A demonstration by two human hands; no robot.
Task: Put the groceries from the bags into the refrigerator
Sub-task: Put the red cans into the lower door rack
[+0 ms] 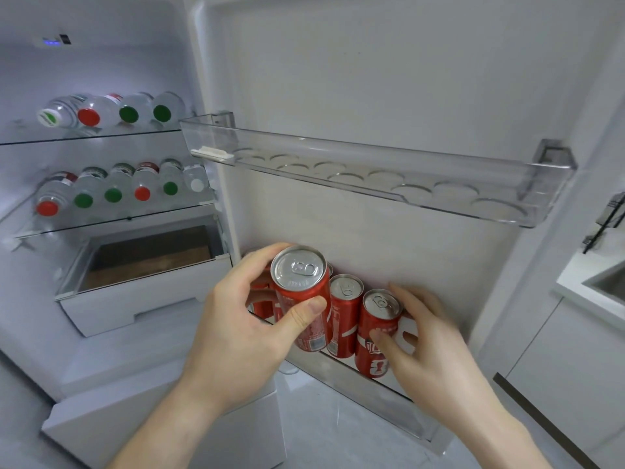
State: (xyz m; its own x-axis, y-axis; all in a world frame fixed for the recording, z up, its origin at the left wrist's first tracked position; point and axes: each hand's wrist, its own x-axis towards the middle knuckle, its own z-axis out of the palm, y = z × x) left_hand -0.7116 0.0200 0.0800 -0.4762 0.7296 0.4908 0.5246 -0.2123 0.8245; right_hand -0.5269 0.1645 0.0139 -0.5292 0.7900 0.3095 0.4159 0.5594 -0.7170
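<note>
My left hand (236,330) grips a red soda can (302,289) upright, above the left end of the lower door bin (378,387) of the open refrigerator. Two more red cans stand in that bin: one in the middle (345,313) and one on the right (377,330). My right hand (429,343) curls round the right can, thumb on its front and fingers behind it. Further red cans show dimly behind my left hand.
A clear upper door bin (389,177) with round recesses holds nothing. Water bottles (111,110) lie on two glass shelves inside. Below them an open drawer (145,265) juts out. A white counter (595,282) stands at the right.
</note>
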